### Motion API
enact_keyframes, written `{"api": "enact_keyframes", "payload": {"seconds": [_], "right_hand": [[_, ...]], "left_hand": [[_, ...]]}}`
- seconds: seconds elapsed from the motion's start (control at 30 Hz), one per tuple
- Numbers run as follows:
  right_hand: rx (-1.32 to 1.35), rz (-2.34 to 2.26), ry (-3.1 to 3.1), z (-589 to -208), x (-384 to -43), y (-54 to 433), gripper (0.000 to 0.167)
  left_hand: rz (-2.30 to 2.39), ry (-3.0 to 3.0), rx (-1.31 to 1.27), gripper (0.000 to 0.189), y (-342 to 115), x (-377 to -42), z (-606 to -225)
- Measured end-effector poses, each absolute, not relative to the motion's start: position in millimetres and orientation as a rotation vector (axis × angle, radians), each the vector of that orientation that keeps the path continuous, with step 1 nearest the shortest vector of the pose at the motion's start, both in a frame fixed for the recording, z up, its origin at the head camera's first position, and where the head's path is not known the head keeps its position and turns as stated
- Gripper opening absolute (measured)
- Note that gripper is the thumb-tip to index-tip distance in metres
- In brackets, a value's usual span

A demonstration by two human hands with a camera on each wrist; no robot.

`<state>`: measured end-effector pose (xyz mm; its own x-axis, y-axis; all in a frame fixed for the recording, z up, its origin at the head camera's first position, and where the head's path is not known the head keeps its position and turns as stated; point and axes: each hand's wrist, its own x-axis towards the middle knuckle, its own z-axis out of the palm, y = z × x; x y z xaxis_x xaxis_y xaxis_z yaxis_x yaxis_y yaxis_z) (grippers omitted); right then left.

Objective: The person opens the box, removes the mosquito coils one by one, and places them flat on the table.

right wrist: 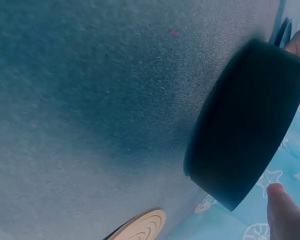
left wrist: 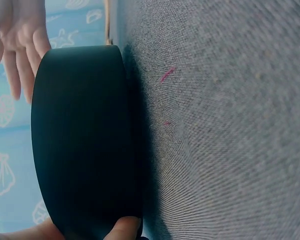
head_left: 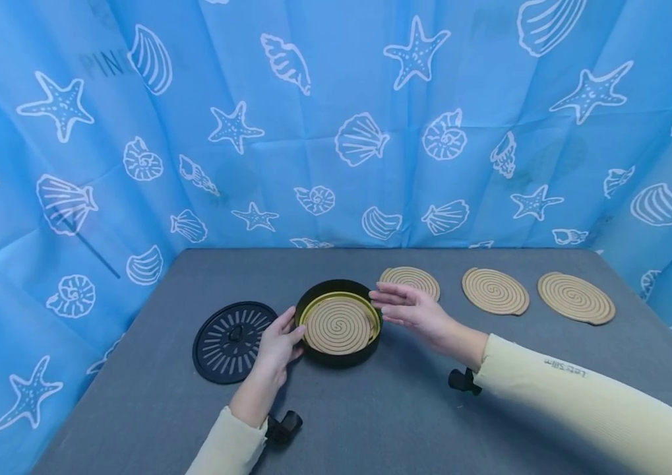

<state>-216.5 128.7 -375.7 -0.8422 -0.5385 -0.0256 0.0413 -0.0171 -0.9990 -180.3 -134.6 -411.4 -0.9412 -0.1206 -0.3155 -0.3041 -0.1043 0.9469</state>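
Observation:
A round black mosquito coil holder [head_left: 340, 359] with a yellow inner ring stands mid-table, and a tan mosquito coil [head_left: 337, 326] lies inside it. My left hand [head_left: 278, 344] grips the holder's left side, its fingers at the rim and wall. In the left wrist view, a fingertip [left wrist: 126, 228] presses low on the black wall. My right hand [head_left: 415, 313] is held with extended fingers just right of the holder, nothing in its grasp. From the right wrist, the holder's dark outer wall [right wrist: 247, 120] shows beyond a raised thumb [right wrist: 285, 212].
A black slotted lid [head_left: 223, 356] with a small central knob lies left of the holder. Along the back right are three more coils: one partly behind my right hand [head_left: 415, 277], a middle coil [head_left: 494, 291] and a far-right coil [head_left: 576, 298]. A blue seashell-print curtain [head_left: 312, 165] surrounds the grey table.

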Motion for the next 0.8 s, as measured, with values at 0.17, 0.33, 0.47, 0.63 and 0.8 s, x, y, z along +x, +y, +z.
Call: {"api": "enact_keyframes", "payload": {"seconds": [0.17, 0.33, 0.47, 0.63, 0.8], "right_hand": [[-0.544, -1.848, 1.912, -378.4, -222.3, 117.7, 0.055], [-0.549, -1.789, 1.966, -382.5, -232.3, 107.8, 0.059], [-0.559, -1.689, 2.023, -384.1, -241.9, 99.9, 0.064], [-0.590, -1.555, 2.095, -383.4, -251.5, 91.7, 0.070], [-0.570, -1.468, 2.140, -381.2, -254.3, 82.9, 0.072]], "left_hand": [[2.194, 2.009, -0.490, 0.052, -135.4, -180.1, -412.0], [2.191, 2.008, -0.503, 0.052, -135.2, -181.5, -413.0], [2.185, 2.016, -0.504, 0.052, -135.3, -181.7, -413.8], [2.173, 2.029, -0.496, 0.051, -136.1, -181.0, -412.8], [2.164, 2.031, -0.485, 0.051, -136.5, -180.9, -411.7]]}}
